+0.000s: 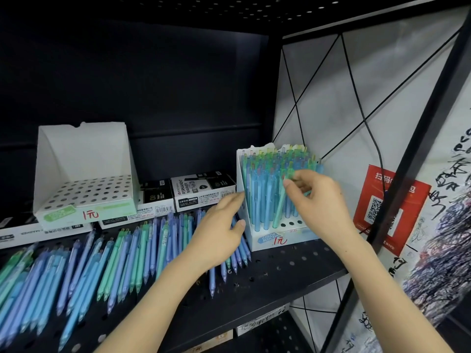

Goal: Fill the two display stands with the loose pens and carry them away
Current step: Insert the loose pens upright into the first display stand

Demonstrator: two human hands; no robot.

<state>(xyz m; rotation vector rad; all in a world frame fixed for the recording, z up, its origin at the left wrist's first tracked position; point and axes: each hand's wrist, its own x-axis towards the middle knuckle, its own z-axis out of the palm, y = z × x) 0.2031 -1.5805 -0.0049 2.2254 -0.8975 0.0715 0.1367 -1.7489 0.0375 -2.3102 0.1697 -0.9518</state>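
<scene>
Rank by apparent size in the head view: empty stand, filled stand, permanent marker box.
Largest: empty stand.
Next: filled stand, only slightly smaller; lens distortion may explain it.
Smallest: permanent marker box.

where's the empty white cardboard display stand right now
In the head view the empty white cardboard display stand sits back left on the black perforated shelf, beside black-and-white marker boxes, behind the loose blue and green pens.

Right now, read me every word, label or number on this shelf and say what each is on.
"1元": front of the left stand.
"COLOR BLOCKING" and "1元": front of the right stand.
"PERMANENT MARKER": top of the marker box.
"扫码": red poster, the rest blurred.
Small print on the boxes, the shelf tags and the wall writing: too blurred to read.
</scene>
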